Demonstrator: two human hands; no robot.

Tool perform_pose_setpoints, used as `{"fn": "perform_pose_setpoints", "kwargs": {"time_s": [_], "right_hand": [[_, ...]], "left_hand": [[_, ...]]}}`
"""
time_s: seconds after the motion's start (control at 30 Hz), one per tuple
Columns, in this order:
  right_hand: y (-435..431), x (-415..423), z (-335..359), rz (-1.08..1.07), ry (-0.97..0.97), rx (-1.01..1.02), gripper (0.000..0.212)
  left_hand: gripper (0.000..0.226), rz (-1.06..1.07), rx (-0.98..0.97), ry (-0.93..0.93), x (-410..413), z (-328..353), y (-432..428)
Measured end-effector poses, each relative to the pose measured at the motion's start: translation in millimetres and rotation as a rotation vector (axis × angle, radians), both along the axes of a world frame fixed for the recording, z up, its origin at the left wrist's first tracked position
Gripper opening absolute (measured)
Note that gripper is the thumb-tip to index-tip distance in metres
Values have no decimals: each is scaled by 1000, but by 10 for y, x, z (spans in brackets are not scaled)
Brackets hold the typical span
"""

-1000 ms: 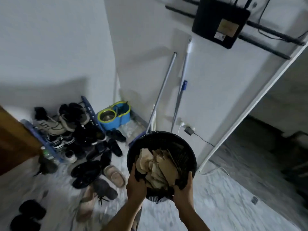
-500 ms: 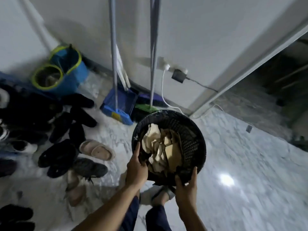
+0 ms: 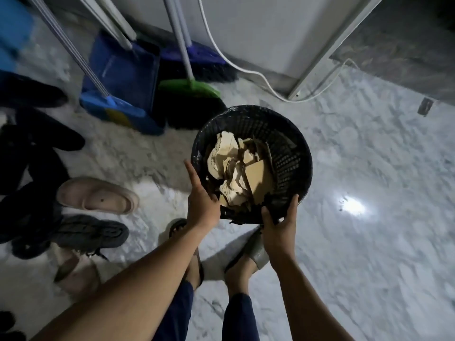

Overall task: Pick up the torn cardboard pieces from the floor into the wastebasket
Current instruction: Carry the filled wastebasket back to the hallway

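bare forearms [image 3: 147, 279], navy trousers [image 3: 237, 318], slide sandals [image 3: 257, 252]

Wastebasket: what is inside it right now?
Torn cardboard pieces, tan and pale, are piled toward the near-left side of the black mesh wastebasket; its far and right inner walls show bare. The pile covers the bottom, so anything beneath cannot be seen.

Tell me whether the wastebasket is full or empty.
Partly full. Torn cardboard pieces lie heaped inside the wastebasket, while much of its bare mesh wall shows beside them.
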State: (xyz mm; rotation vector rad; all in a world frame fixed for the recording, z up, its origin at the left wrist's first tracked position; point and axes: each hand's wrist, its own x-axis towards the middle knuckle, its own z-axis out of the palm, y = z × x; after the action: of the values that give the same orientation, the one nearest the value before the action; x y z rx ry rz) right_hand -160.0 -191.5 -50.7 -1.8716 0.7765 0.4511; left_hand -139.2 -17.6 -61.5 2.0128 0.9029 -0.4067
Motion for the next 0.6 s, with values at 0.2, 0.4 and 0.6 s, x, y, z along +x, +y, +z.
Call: {"fn": "perform_pose_setpoints", "kwargs": {"time_s": [0.2,0.4,0.6], "right_hand": [[-135,153,-444,149,-44,-37,105],[-324,118,-446,272,5,-90,147],[-290,92,-487,207,55,-149,159]], "left_hand": [[107,-98,-63,54,11,-437,-10],[152,-230,-101,25,-95,-416,40],[160,-285,-91,23,-24,-424,101]]}}
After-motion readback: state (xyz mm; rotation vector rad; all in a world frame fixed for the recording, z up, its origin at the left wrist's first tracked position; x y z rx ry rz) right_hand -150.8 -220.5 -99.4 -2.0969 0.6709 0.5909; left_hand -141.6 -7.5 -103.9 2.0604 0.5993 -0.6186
